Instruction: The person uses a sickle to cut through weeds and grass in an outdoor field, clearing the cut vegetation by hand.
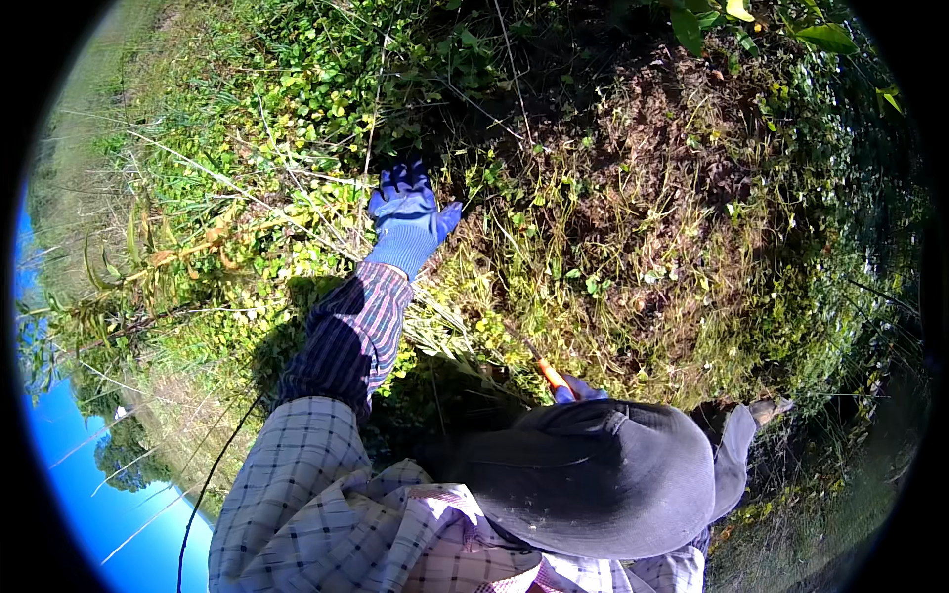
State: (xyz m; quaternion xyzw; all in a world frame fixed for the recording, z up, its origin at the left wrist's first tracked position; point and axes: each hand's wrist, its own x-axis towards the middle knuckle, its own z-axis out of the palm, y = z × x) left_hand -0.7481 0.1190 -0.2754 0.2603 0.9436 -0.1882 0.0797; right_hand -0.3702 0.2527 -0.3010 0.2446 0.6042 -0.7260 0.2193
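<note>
My left hand [406, 207], in a blue knit-cuffed work glove, reaches out with the thumb spread from the fingers. Its shaded fingertips touch or hover over low leafy ground cover [326, 104]; nothing shows in its grasp. Lower down, my right hand [584, 388], also in a blue glove, is mostly hidden behind dark grey cloth [615, 474]. It grips the orange handle [552, 374] of a hand tool. A thin dark metal part runs from the handle into the weeds, where its end is hard to make out.
Reddish soil [652, 148] with cut or flattened stems [563, 222] lies right of my left hand. Dry stalks [245, 196] cross the greenery on the left. Broad leaves [823, 37] hang at the top right. A shoe [771, 410] shows at the right.
</note>
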